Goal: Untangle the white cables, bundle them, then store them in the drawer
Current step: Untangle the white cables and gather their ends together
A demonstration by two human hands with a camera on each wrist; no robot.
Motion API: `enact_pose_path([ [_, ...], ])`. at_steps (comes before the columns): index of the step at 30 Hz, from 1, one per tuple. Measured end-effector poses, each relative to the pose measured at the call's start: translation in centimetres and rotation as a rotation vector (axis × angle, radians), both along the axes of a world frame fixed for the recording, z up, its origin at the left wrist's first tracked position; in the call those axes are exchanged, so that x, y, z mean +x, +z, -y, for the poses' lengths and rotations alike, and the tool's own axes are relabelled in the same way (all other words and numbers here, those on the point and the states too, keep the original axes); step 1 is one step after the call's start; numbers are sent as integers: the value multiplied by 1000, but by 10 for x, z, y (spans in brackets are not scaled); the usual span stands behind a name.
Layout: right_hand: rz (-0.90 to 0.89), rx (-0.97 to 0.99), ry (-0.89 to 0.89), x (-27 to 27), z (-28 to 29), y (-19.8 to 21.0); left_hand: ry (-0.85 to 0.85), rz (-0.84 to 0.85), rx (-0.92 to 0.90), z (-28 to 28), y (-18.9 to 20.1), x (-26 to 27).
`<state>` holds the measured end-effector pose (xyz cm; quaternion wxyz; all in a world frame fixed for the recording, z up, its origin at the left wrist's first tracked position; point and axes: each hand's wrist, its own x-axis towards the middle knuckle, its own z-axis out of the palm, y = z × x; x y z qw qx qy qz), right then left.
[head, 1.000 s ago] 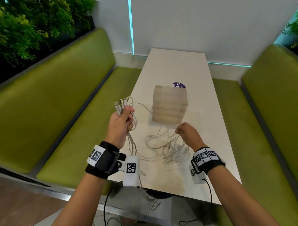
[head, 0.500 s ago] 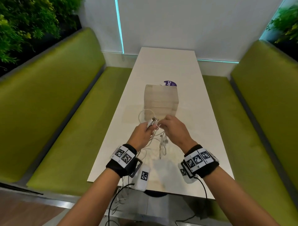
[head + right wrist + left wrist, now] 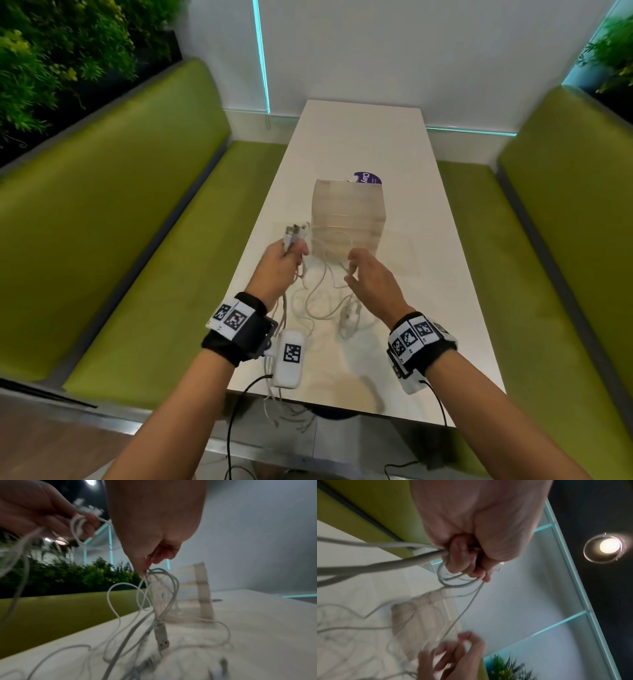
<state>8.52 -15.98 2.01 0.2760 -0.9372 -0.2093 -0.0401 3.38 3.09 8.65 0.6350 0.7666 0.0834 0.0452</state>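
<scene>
Several tangled white cables [image 3: 322, 301] lie in loops on the white table [image 3: 428, 274] in front of a small translucent drawer unit [image 3: 347, 212], whose drawers look closed. My left hand [image 3: 293, 251] is raised over the table's left edge. It grips a bunch of cable ends in its fist [image 3: 464, 557], and the connectors [image 3: 294, 233] stick up above it. My right hand [image 3: 351, 270] is beside it, and its fingertips [image 3: 145, 569] pinch thin cable loops that hang down to the pile. A USB plug [image 3: 163, 641] dangles below them.
A purple-labelled item [image 3: 366, 178] sits behind the drawer unit. Green benches [image 3: 137, 240] flank the table on both sides, with plants [image 3: 51, 51] behind the left one. Some cable ends [image 3: 284, 418] hang over the table's near edge.
The hands met at the centre half a second ago. The left hand has since moved left with the cable ends, and the right hand has drawn loops off to the right.
</scene>
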Motion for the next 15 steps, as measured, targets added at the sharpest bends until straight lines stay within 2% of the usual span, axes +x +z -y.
enact_pose_path([
  [4, -26, -183, -64, 12, 19, -25, 81, 51, -110, -25, 15, -1],
  [7, -65, -165, -84, 22, 31, -32, 84, 74, -150, -35, 21, -6],
  [10, -108, -18, -113, 29, 37, -27, 83, 73, -154, -40, 21, -12],
  [12, -137, 151, -124, 25, 38, -11, 68, 44, -122, -43, 14, -13],
  [15, -206, 396, -29, 7, 33, 26, -77, -49, 27, -45, 1, -18],
])
